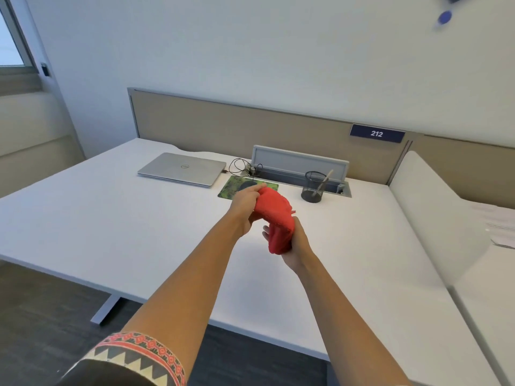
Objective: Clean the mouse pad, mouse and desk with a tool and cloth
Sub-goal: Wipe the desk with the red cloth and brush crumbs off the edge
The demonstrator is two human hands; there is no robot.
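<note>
A red cloth [276, 215] is bunched up in the air above the white desk [111, 218], and both hands grip it. My left hand [243, 207] holds its upper end, my right hand [296, 246] its lower end. Just behind the hands a green patterned mouse pad [230, 188] lies flat on the desk. A dark mouse [247, 185] rests on the pad, partly hidden by my left hand.
A closed silver laptop [182, 168] lies at the back left with black cables [239, 165] beside it. A black mesh pen cup [313, 186] stands right of the pad, holding a pale stick-like tool. A beige partition [223, 118] backs the desk. Papers [498, 227] lie at the far right.
</note>
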